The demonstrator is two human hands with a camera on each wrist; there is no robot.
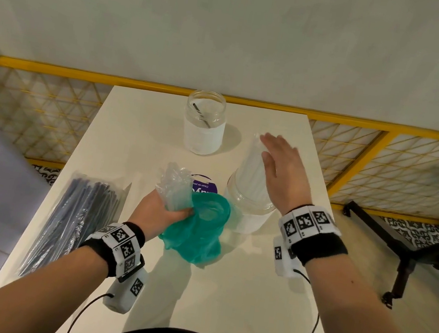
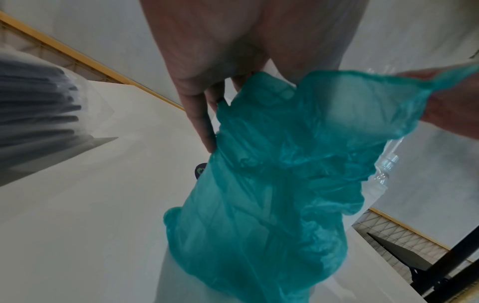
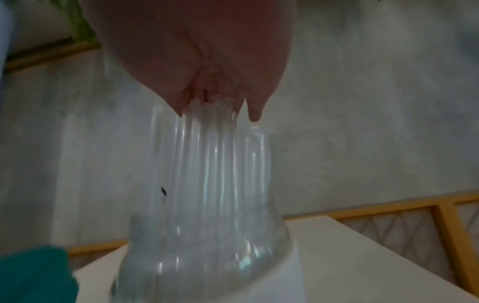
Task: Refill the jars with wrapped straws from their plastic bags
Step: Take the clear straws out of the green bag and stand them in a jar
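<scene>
Crinkling teal bag [image 1: 197, 229], clear straws [image 1: 252, 171], glass jar [image 1: 248, 211]

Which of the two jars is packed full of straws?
The near jar under the right hand, packed with clear straws; the far jar holds one dark straw.

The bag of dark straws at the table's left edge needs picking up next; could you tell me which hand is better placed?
Probably the left hand: it is nearer the bag of dark straws, though it must first drop the teal bag. The right hand rests flat on the white straws across the table.
</scene>
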